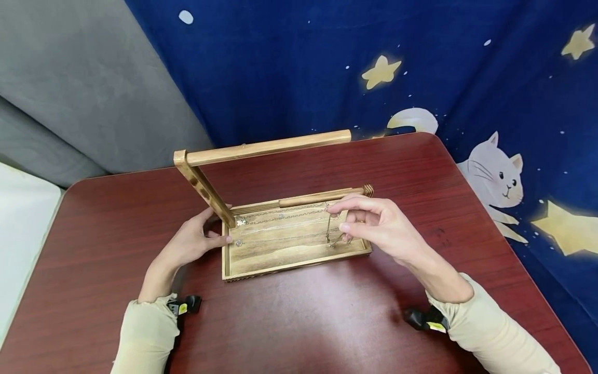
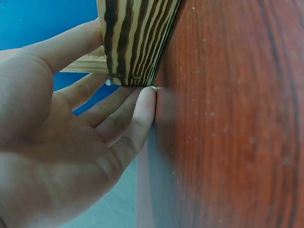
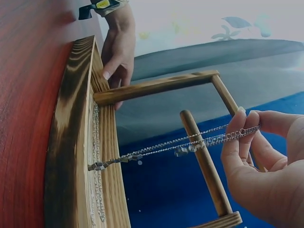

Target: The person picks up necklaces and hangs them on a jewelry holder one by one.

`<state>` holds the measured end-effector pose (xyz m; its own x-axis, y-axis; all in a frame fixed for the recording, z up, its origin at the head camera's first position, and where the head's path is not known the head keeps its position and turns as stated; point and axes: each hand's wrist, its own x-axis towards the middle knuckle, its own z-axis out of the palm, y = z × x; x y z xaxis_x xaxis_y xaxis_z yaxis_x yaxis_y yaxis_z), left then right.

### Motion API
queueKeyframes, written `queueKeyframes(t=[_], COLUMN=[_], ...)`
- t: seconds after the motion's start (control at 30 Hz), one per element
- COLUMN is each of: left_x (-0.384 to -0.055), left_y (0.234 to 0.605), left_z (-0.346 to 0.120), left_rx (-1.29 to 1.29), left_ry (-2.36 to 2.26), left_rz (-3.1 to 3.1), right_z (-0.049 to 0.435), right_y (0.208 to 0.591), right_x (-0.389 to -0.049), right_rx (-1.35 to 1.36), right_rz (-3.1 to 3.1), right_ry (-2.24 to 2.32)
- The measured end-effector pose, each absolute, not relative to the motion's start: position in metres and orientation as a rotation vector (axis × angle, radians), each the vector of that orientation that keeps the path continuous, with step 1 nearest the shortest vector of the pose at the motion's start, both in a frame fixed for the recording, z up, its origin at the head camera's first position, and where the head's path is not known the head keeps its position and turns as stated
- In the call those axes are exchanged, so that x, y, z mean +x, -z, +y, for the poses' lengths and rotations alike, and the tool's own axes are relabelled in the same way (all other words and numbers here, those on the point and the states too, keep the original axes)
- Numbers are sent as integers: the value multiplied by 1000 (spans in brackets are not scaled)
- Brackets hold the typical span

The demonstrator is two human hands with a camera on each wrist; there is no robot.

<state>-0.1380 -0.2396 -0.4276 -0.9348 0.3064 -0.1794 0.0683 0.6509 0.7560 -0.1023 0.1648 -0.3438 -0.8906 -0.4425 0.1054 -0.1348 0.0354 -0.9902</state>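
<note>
A wooden jewelry stand (image 1: 299, 267) has a shallow tray base, with a post (image 1: 204, 192) rising at its left end. My left hand (image 1: 189, 239) holds that end, thumb on the tray's edge and fingers behind the post. Over the tray's right part, my right hand (image 1: 383, 223) pinches a silver chain necklace (image 3: 211, 140) between thumb and fingers. Its strands run down from the fingertips to small dark links at the tray in the right wrist view. Other fine chains (image 1: 280, 221) lie lengthwise in the tray. A flower-shaped pendant (image 1: 241, 222) and a round pendant (image 1: 239, 243) sit near the post.
The post carries a long upper bar (image 1: 271, 148) above the tray's back side. A shorter lower bar (image 1: 317, 198) runs along the rear rim. The stand is on a dark red table (image 1: 299, 322); a blue curtain (image 1: 289, 67) with stars hangs behind.
</note>
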Motion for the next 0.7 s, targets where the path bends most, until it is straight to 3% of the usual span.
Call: queueKeyframes(t=[0.7], left_x=[-138], left_y=[427], left_z=[-242], left_rx=[349], left_ry=[-1091], left_rz=[2633], right_z=[188], right_y=[337], right_x=[-101], right_rx=[-733], right_rz=[1926], right_ry=[2116])
